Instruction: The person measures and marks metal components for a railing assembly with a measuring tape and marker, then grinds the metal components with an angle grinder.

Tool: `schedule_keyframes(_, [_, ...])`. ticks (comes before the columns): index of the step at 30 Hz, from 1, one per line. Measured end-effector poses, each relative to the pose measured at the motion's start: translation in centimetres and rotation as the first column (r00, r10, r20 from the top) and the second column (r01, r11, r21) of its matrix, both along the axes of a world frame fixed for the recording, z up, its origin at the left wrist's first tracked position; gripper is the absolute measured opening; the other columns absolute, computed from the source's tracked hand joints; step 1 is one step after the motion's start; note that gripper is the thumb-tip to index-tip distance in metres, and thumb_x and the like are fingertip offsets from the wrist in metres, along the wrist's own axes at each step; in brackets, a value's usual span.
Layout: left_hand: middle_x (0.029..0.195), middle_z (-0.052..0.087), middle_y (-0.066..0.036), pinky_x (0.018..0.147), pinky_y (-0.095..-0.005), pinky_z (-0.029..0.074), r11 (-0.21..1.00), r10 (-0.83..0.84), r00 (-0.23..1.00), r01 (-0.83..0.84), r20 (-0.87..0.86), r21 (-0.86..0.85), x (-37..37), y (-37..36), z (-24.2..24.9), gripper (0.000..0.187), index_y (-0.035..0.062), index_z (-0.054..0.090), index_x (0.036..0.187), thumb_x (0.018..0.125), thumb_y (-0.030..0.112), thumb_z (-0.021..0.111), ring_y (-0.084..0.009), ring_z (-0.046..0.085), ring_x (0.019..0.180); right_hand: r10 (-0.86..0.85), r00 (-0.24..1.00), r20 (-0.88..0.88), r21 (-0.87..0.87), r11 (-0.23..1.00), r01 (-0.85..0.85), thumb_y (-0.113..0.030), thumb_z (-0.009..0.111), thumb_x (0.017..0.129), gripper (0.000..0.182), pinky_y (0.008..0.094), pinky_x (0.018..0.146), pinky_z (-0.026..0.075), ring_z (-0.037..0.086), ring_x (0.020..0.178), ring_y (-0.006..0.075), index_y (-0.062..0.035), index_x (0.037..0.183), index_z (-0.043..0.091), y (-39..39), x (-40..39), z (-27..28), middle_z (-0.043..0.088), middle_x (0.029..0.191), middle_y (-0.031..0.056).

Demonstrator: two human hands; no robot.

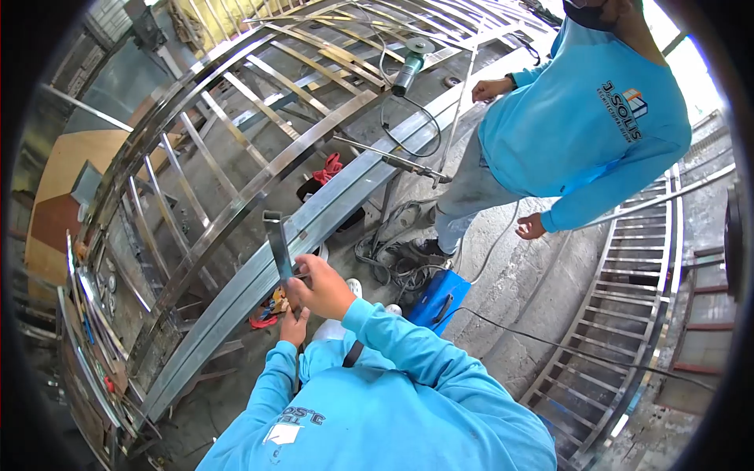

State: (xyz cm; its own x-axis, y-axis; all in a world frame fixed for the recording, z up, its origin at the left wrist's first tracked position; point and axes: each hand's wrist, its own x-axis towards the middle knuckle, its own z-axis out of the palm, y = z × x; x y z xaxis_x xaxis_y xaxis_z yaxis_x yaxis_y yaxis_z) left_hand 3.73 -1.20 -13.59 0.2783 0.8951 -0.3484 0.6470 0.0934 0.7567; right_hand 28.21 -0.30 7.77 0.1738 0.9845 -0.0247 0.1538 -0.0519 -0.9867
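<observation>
In front of my body, a short square metal tube [279,247] stands roughly upright, its hollow end toward the top. My left hand [294,326] is closed around its lower end. Slightly above, my right hand [323,289] has its thumb and fingers bent against the tube's side; whether a small piece is pinched there I cannot make out. Just beyond the tube run long galvanized metal beams [236,298], and past them lies a curved metal frame [259,184] with several crossbars.
An angle grinder [408,71] rests on the far frame. A co-worker in a blue shirt [581,118] stands at the right. A blue machine [441,302] sits on the floor among cables [393,263]. Another curved, ladder-like frame [605,330] lies at the right.
</observation>
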Motion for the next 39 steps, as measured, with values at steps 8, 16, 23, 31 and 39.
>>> schedule_keyframes(8, [0.126,0.062,-0.027,0.099,-0.0455,0.045,0.994,0.108,0.994,-0.108,-0.009,0.023,-0.7,2.9,-6.1,0.066,-0.002,0.05,0.135,0.09,0.043,0.065,-0.0439,0.058,0.118,-0.055,0.968,0.246,-0.409,0.899,0.155,-0.032,0.068,0.091,0.037,0.0379,0.081,0.055,0.069,0.089,0.0281,0.001,0.108,0.066,-6.1,5.6,-8.0,0.069,0.095,0.0166])
schedule_keyframes(16, [0.109,0.068,-0.025,0.09,-0.0477,0.049,0.98,0.176,0.968,-0.19,-0.18,-0.062,4.2,3.4,-1.7,0.047,0.0006,0.06,0.118,0.085,0.034,0.067,-0.0449,0.063,0.105,-0.105,0.986,0.129,-0.526,0.836,0.158,-0.032,0.063,0.094,0.035,0.0405,0.083,0.052,0.067,0.094,0.0324,0.0002,0.107,0.067,-4.0,9.0,-5.2,0.069,0.1,0.0192])
schedule_keyframes(23, [0.085,0.067,-0.031,0.075,-0.0553,0.05,0.891,0.445,0.813,-0.363,-0.374,0.272,0.2,0.1,-4.1,0.054,-0.0082,0.066,0.099,0.085,0.043,0.067,-0.0492,0.066,0.083,0.092,0.992,0.085,-0.48,0.876,-0.04,-0.03,0.062,0.096,0.034,0.0362,0.08,0.054,0.068,0.088,0.0254,-0.0001,0.11,0.067,1.2,15.1,-6.5,0.071,0.097,0.0149])
schedule_keyframes(31, [0.123,0.063,-0.031,0.097,-0.0443,0.046,0.733,0.676,0.664,-0.565,-0.318,0.379,4.4,-0.5,3.5,0.06,-0.0096,0.05,0.136,0.086,0.022,0.064,-0.0442,0.06,0.114,0.314,0.949,0.033,-0.473,0.841,-0.262,-0.032,0.061,0.095,0.036,0.0403,0.078,0.054,0.069,0.089,0.0305,0.001,0.108,0.067,5.1,21.7,-7.7,0.072,0.095,0.0181])
schedule_keyframes(39, [0.124,0.066,-0.023,0.096,-0.0396,0.048,0.582,0.814,0.573,-0.801,-0.098,0.142,2.7,-2.2,-5.5,0.069,-0.0074,0.046,0.141,0.082,0.02,0.07,-0.035,0.064,0.11,0.377,0.925,0.048,-0.42,0.848,-0.323,-0.036,0.06,0.094,0.038,0.0474,0.082,0.053,0.068,0.09,0.041,0.0001,0.104,0.068,5.6,23.6,-7.1,0.071,0.096,0.0238])
